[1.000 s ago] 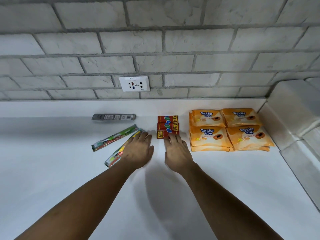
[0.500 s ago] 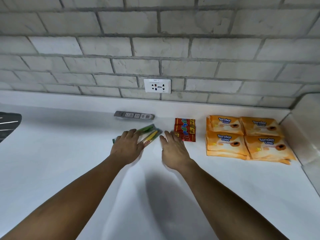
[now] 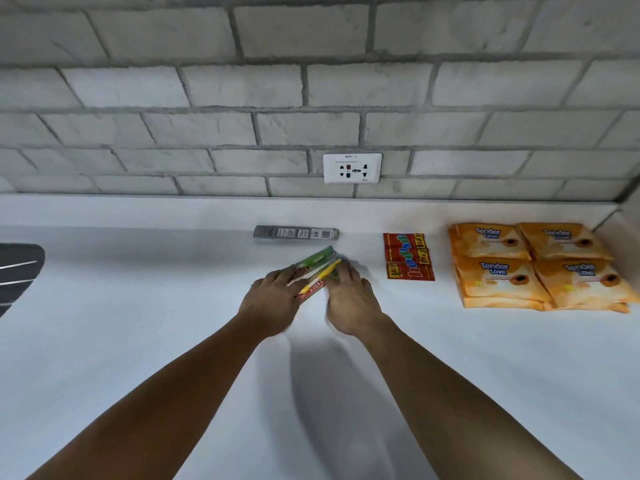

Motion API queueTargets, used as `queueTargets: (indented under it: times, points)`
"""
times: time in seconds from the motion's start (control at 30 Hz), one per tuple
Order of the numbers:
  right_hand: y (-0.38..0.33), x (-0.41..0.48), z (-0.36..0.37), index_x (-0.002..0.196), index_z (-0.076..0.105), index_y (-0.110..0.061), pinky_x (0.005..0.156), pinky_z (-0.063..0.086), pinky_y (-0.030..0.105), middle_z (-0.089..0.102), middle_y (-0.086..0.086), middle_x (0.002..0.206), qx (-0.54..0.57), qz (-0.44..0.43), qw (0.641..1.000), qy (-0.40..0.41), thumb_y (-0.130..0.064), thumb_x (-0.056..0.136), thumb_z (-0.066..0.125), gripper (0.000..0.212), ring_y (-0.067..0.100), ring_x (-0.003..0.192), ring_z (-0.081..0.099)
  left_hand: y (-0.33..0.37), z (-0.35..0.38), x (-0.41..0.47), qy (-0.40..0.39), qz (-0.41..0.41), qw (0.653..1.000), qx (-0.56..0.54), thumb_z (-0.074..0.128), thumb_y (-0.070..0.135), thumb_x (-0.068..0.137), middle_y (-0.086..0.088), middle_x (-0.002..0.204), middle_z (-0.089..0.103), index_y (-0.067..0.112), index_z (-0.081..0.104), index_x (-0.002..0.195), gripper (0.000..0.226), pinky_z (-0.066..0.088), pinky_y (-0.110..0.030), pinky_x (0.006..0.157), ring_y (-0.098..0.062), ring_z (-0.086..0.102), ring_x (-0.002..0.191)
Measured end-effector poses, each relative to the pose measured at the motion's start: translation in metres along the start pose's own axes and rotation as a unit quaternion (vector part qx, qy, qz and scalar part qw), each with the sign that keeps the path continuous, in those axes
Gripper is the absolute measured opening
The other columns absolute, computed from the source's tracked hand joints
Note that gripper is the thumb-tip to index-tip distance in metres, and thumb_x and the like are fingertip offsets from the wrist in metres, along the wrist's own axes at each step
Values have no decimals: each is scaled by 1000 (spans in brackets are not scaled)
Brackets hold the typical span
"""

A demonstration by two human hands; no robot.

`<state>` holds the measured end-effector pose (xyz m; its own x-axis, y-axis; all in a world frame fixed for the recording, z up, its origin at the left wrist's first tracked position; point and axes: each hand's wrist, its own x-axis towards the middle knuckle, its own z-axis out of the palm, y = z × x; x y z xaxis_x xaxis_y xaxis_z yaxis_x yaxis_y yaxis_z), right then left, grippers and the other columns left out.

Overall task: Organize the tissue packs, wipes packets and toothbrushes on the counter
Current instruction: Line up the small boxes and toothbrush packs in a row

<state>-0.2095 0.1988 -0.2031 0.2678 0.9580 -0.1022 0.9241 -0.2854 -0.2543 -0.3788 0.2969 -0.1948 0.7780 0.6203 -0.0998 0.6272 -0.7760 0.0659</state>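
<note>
1. Reviewing the head view, I find the orange wipes packets (image 3: 533,268) at the right of the frame. They sit in a squared two-by-two block, stacked, close to the corner of the counter (image 3: 138,341). I judge this group finished.
2. The red tissue packs (image 3: 408,257) lie just left of that block, apart from it, in a tidy pile with edges aligned. I take this group as finished too. That they are tissues is my reading, since the print is unclear.
3. The toothbrushes are the outstanding item. Two packaged toothbrushes (image 3: 320,268), one green and one yellow, lie at a slant in the centre of the frame, side by side and touching.
4. The left hand (image 3: 273,303) rests its fingers over their lower end. The right hand (image 3: 349,303) sets flat fingers against their right side. As far as the blur allows, neither hand curls round a pack; both are spread and pushing, not gripping.
5. A grey toothbrush pack (image 3: 296,233) lies apart, above the pair in the frame, parallel to the wall and untouched.
6. Remaining, in my judgement: square the slanted pair and group it with the grey pack. Two of the three groups appear done.
</note>
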Motion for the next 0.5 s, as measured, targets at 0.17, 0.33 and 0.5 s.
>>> queueTargets:
  times: [0.17,0.33,0.5]
  points:
    - [-23,13,-3,131,60,-12,114,36,53,36,12,156,-8,-9,1000,24,-16,92,53,40,34,144,32,-38,-4,-14,-1,11,1000,5,45,29,105,-6,166,37,32,51,152,47,46,-50,109,-35,45,141]
    - [-36,32,-12,146,48,-11,116,33,52,30,12,161,4,-6,1000,22,-15,93,53,53,36,148,26,-62,-16,-24,-4,27,1000,-7,50,25,100,-1,164,42,34,60,144,46,49,-46,104,-33,51,133]
    - [-36,61,-17,147,45,-13,121,25,54,11,8,171,14,19,999,-21,-12,93,49,54,32,156,11,-77,-17,-29,-14,64,997,-27,57,34,93,4,159,48,41,67,134,42,53,-43,99,-30,55,128]
